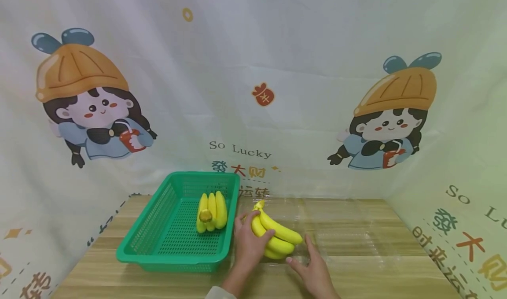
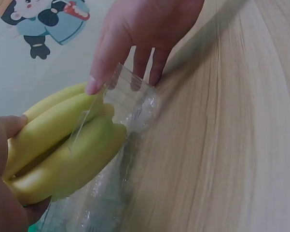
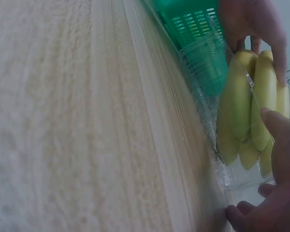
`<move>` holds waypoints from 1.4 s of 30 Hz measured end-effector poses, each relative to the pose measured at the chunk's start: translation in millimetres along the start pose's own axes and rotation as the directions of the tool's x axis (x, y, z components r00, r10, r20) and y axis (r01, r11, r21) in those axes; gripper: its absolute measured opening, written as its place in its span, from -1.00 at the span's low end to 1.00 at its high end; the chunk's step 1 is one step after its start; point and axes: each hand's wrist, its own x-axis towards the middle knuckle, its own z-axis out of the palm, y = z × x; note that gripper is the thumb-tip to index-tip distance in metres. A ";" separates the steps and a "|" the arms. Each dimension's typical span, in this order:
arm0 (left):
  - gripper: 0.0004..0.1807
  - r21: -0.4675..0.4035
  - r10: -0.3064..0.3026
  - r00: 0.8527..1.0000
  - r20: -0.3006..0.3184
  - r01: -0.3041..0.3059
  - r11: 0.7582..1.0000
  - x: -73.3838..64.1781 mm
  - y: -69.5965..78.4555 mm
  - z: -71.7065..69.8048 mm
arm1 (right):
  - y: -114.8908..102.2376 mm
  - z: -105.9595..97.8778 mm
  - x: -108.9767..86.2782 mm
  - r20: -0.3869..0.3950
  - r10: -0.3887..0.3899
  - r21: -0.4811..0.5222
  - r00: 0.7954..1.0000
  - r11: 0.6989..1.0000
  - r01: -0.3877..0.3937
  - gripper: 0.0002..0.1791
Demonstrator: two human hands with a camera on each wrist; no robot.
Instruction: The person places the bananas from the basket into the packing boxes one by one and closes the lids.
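A yellow bunch of bananas (image 1: 277,235) lies tilted over a clear plastic box (image 2: 118,101), its stem pointing away. My left hand (image 1: 250,241) grips the bunch near the stem end, thumb on one side and fingers round the other. At the banana tips, my right hand (image 1: 314,268) is spread around the box's corner. One of its fingertips touches the box's rim in the left wrist view, while other fingers reach down outside the wall. In the right wrist view the clear wall stands between the camera and part of the bananas (image 3: 239,106).
To the left stands a green perforated basket (image 1: 130,248) with another bunch of bananas (image 1: 211,213) inside. More clear plastic packaging (image 1: 348,244) lies on the wooden table (image 1: 416,277) to the right. A printed cloth (image 1: 309,127) hangs behind and beside the table.
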 end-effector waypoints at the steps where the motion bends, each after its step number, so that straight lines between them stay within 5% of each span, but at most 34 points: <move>1: -0.37 0.001 -0.001 1.000 0.002 0.001 1.000 0.3 -1.5 -0.2 | 0.1 -0.1 0.1 -0.003 -0.005 -0.001 1.000 1.000 0.005 0.06; 9: -0.38 0.010 -0.004 0.999 0.040 0.004 1.000 0.3 -8.2 -3.7 | 3.0 -0.1 -0.5 -0.022 -0.028 -0.003 0.999 1.000 0.028 0.03; 16: -0.38 0.115 0.041 0.990 0.133 -0.056 0.992 -1.1 -13.1 -9.2 | 4.8 0.7 -0.5 -0.009 0.002 -0.001 1.000 1.000 -0.002 0.05; 32: -0.40 0.271 0.022 0.989 0.144 -0.060 0.961 -8.2 -9.4 -12.8 | -0.3 0.6 -0.3 -0.026 -0.018 0.007 1.000 1.000 0.018 0.06; 42: -0.41 0.170 0.056 0.987 0.150 -0.082 0.982 -10.4 -15.0 -19.4 | -0.3 1.0 -1.7 -0.024 -0.024 0.000 0.999 1.000 0.024 0.06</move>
